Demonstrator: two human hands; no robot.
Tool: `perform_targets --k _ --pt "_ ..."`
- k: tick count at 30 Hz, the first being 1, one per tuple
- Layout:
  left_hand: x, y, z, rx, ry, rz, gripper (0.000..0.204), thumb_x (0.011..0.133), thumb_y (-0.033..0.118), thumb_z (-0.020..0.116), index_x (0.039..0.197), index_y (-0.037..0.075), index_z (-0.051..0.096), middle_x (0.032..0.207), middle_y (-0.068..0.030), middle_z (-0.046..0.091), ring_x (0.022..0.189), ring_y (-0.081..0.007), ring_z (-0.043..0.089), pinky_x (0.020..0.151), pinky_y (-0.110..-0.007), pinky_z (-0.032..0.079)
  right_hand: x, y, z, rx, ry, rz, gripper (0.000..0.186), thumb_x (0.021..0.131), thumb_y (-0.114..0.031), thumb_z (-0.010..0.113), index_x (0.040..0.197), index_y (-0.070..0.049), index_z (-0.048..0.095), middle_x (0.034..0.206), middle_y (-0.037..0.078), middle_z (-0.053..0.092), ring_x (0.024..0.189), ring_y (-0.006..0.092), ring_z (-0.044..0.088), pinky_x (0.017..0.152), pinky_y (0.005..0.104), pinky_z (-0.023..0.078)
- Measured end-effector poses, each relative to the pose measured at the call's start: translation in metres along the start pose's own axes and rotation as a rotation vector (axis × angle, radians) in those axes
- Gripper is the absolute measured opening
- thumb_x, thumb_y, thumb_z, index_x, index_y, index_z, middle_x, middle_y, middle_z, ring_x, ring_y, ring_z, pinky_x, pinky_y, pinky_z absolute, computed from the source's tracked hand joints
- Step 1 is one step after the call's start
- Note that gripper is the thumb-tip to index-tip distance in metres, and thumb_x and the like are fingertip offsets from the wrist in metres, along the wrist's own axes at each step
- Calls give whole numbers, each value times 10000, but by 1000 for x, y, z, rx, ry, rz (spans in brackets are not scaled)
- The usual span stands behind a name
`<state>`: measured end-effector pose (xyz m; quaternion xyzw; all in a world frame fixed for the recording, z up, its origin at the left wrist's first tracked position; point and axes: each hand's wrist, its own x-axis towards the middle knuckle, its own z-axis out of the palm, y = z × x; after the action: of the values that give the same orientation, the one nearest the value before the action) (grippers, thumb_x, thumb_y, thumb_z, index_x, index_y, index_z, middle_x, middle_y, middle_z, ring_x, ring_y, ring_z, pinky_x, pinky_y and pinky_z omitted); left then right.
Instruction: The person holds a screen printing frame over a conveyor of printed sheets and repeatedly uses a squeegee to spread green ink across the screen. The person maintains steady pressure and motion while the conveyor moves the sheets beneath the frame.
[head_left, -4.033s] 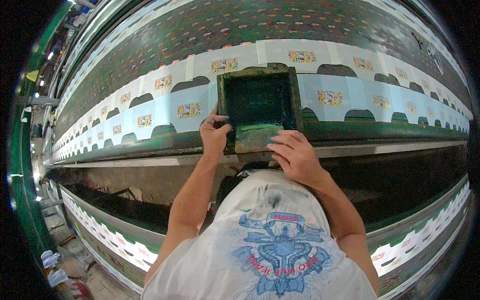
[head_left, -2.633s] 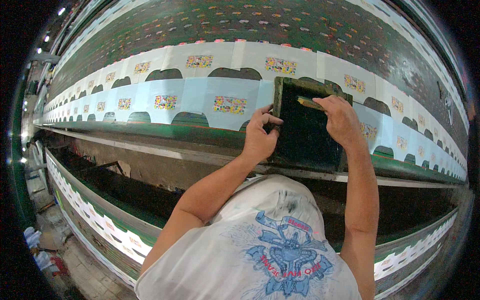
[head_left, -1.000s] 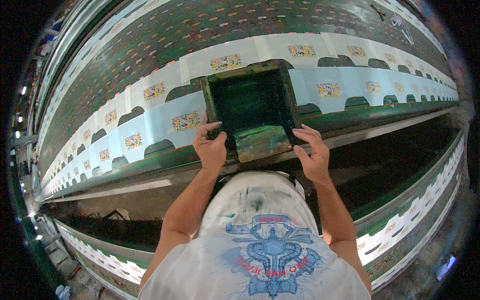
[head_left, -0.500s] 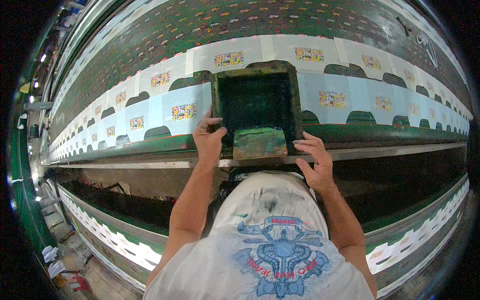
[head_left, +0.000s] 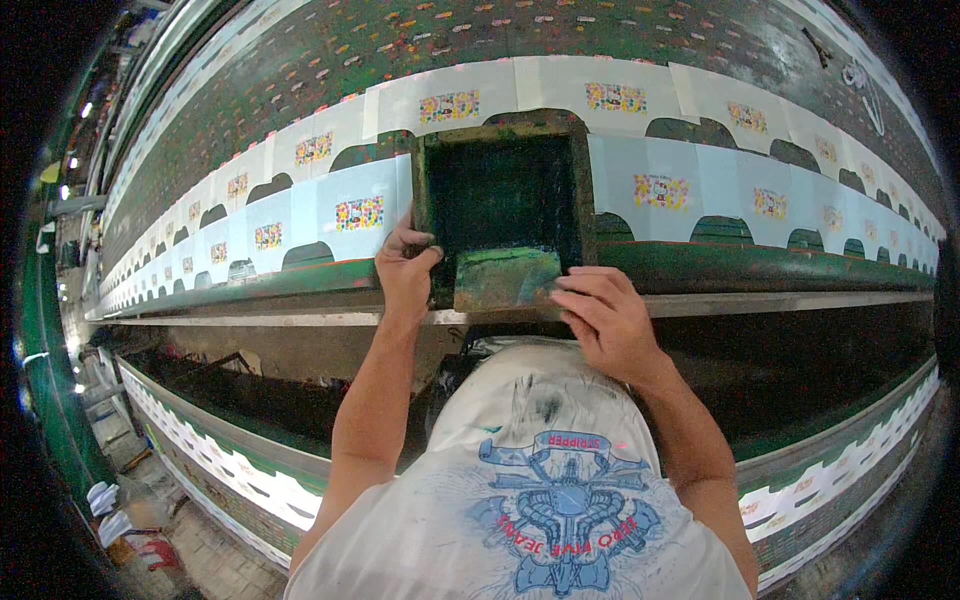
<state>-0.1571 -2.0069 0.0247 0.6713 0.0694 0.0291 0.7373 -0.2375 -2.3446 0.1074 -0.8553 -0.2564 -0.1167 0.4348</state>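
Observation:
A dark wooden screen printing frame [head_left: 584, 190] lies over the pale blue row of printed pieces in front of me. My left hand [head_left: 405, 275] is closed round its left side near the front corner, thumb toward the inside. Inside the frame's near end rests a squeegee [head_left: 505, 282], a broad, worn block with green ink stains. My right hand [head_left: 605, 315] is at the squeegee's right end, its fingers stretched out and apart. The fingertips meet or nearly meet the block; slight blur hides whether they touch. The frame's mesh looks dark green to black.
White printed fabric pieces [head_left: 560, 90] and pale blue ones [head_left: 660, 190] run in curved rows along the long green table [head_left: 660, 258]. A pale rail [head_left: 260, 321] edges its near side. Behind me stands another table with white pieces [head_left: 240, 487]. Cloths [head_left: 115, 525] lie at lower left.
My right hand has moved left from the frame's right side to the squeegee's right end. My left hand keeps its hold on the frame. The view has shifted slightly.

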Motion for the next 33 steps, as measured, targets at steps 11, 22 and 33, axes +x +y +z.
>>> perform_targets --k 11,22,33 --pt "-1 2 5 52 -28 32 202 798 -141 728 922 8 671 1719 -298 505 1530 -314 556 1254 -422 412 57 -21 37 -339 -298 -93 389 945 -164 680 1310 -50 753 1225 132 725 1173 337 682 1029 478 552" --pt "4 -12 3 70 12 41 202 920 -76 742 1110 -16 772 1669 -301 561 1506 -324 594 1232 -414 442 153 2 11 -270 -571 108 349 908 32 661 1234 -18 775 1158 184 756 1169 403 706 1037 508 570" --pt "18 13 -6 338 -70 81 203 900 -68 753 1083 15 783 1579 -265 643 1424 -374 653 1206 -448 464 187 45 34 -414 -428 158 459 912 38 633 1339 -57 769 1174 185 747 1179 420 696 1077 516 553"
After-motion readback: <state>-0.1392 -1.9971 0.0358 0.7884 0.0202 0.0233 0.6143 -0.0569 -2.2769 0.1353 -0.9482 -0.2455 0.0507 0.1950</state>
